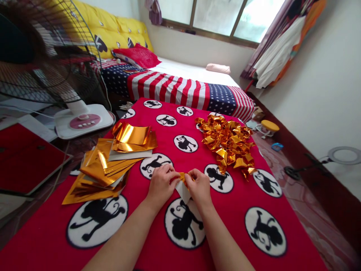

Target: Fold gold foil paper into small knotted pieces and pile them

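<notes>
Between both hands, over the middle of the table, is a partly folded sheet of gold foil paper (184,191), its pale underside facing me. My left hand (162,184) pinches its left edge between thumb and fingers. On the other side, my right hand (199,185) grips the right edge, with the fingertips partly hidden. To the left lies a loose stack of flat gold foil sheets (107,162), some showing grey-white backs. A heap of folded gold foil pieces (225,141) rests on the far right of the cloth.
The red tablecloth (225,229) carries black monkey figures in white circles. An electric fan (81,116) stands at the left, its blades blurred. Beyond the table is a bed (180,90) with a red pillow (138,56). A yellow stool (270,125) is at the right.
</notes>
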The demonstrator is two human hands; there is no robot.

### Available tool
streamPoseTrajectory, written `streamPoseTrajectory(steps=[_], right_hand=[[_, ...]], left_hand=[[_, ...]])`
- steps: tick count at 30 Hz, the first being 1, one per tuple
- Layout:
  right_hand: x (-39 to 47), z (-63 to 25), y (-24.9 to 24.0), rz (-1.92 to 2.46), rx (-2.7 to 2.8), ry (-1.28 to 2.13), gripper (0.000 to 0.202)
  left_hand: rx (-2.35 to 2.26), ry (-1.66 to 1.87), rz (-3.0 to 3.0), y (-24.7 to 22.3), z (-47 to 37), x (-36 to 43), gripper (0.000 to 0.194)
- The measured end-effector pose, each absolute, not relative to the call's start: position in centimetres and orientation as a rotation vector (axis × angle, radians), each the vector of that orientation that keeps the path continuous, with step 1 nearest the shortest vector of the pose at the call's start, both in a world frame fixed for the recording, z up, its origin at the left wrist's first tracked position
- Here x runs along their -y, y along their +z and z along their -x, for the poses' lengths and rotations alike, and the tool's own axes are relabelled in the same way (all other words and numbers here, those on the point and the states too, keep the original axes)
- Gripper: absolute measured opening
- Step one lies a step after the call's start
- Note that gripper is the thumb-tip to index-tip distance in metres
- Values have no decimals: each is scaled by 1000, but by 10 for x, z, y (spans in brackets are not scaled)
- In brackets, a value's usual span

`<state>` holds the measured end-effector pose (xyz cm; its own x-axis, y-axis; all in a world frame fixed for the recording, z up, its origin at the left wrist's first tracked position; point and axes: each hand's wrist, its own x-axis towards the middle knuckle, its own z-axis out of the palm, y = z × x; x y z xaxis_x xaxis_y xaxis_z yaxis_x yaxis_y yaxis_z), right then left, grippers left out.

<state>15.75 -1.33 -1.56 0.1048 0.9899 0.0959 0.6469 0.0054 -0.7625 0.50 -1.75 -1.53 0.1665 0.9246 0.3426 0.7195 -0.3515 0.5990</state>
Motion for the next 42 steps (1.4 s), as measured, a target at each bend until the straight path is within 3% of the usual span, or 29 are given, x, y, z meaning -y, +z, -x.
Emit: streamPoseTrajectory(steps=[4,10,26,33,42], right_hand=[[18,-151,-16,1708,1559,620,19],[14,-173,-13,1687,1513,889,13],[31,-161,-19,1587,1262,773,13],[29,-183,-16,1596,1493,944,20],[38,-208,-9,1277,2021,564,34]], left_hand=[[-1489,926,-2188,-20,-7,14,15],[-1437,899,-2206,-23,-6,11,16],[-1342,1010,-2305,-18,-9,18,16],[-1286,906,-2309,-20,-7,18,13],[-1252,921,-2319,-19,-7,19,11]])
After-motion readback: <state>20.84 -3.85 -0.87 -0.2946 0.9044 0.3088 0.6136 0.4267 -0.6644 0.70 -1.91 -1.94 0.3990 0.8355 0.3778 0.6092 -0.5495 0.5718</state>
